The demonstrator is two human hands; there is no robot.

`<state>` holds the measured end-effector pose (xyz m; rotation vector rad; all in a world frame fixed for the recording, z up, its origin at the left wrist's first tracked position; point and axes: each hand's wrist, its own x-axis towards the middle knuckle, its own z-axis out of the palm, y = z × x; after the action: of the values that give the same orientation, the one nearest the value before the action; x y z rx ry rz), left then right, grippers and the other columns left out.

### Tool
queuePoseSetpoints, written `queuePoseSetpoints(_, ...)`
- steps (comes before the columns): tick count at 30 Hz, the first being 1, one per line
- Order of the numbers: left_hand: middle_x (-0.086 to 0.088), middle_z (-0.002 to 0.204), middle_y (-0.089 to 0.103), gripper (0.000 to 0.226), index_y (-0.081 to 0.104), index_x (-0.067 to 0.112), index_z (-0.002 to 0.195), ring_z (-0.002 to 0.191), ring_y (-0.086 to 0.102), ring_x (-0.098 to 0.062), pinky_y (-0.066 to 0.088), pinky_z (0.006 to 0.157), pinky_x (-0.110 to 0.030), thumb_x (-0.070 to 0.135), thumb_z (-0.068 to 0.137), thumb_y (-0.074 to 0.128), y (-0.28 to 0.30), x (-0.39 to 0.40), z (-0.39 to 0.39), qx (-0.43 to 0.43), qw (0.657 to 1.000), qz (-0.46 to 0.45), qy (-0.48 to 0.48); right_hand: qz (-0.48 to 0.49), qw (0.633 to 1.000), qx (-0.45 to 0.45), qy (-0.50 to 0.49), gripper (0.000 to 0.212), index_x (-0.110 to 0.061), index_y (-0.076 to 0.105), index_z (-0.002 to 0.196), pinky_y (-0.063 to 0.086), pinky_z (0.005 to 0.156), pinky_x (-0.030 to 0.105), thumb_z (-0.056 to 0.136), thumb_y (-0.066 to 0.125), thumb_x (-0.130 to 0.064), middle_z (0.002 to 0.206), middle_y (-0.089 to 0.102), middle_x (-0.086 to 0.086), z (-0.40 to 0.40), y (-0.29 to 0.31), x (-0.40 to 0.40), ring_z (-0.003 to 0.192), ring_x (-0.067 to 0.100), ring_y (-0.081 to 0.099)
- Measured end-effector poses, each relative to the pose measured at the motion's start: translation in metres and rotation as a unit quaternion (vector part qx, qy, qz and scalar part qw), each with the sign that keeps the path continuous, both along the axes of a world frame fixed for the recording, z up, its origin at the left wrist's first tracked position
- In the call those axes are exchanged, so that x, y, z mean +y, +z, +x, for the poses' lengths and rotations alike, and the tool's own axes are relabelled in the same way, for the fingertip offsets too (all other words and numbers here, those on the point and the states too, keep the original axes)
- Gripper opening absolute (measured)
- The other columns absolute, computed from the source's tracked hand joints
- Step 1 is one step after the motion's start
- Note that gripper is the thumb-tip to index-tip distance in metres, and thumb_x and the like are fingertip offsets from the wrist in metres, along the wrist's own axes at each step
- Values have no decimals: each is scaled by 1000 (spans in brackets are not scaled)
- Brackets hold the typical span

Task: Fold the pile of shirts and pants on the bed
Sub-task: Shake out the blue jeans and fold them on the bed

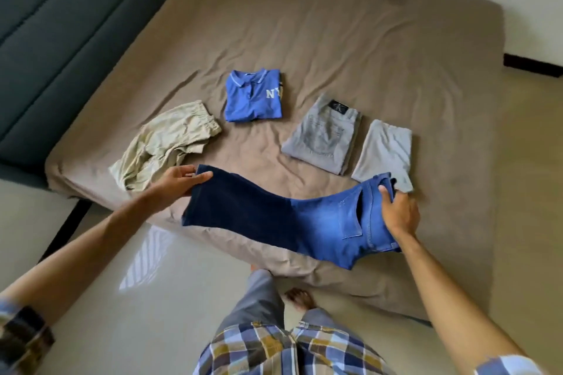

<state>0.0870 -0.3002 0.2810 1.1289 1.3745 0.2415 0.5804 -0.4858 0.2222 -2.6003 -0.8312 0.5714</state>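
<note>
Blue jeans hang stretched between my hands above the near corner of the bed, folded lengthwise. My left hand grips the dark leg end. My right hand grips the waistband end, pocket side up. On the brown sheet lie a folded blue polo shirt, folded grey jeans with a black label, and a folded light grey garment. A crumpled beige pair of pants lies unfolded at the left.
A dark teal padded headboard runs along the bed's left side. I stand barefoot on a pale tiled floor at the bed's near corner. A white wall with a black skirting is at the right.
</note>
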Motion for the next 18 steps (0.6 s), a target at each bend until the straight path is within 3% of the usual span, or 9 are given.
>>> queuePoseSetpoints(3, -19, 99, 74, 42, 70, 4, 107, 85, 71, -23, 64, 70, -30, 43, 93, 74, -13, 30, 24, 50, 995, 73, -36, -3, 1000, -6, -5, 52, 1, 70, 106, 52, 81, 49, 102, 56, -50, 110, 68, 29, -32, 2, 17, 102, 49, 64)
queuePoseSetpoints(7, -17, 81, 59, 45, 54, 2, 96, 63, 60, -7, 54, 57, -25, 46, 104, 59, -10, 80, 18, 129, 966, 211, -74, -13, 999, -40, 4, 57, 0, 69, 93, 51, 74, 47, 102, 52, -54, 93, 70, 28, -36, 8, 39, 90, 47, 66)
queuePoseSetpoints(10, -17, 81, 62, 51, 57, 11, 90, 68, 55, -12, 49, 65, -39, 60, 101, 55, -9, 112, -8, 142, 947, 269, -104, -2, 996, -88, -1, 59, 4, 66, 88, 47, 67, 45, 103, 52, -51, 86, 68, 33, -15, 15, 40, 82, 50, 65)
queuePoseSetpoints(14, -18, 75, 63, 47, 64, 5, 80, 65, 50, -10, 42, 62, -40, 49, 98, 68, 5, 147, -32, 140, 938, 307, -83, 16, 990, -141, -23, 77, 6, 59, 74, 40, 58, 39, 98, 40, -64, 72, 63, 35, 4, 21, 36, 66, 48, 63)
queuePoseSetpoints(18, 3, 67, 63, 43, 76, 13, 85, 66, 49, -6, 45, 61, -31, 55, 92, 74, 15, 171, -49, 103, 953, 285, 24, 23, 984, -165, -59, 82, 7, 59, 76, 45, 59, 44, 95, 35, -68, 71, 62, 36, 27, 32, 32, 66, 50, 62)
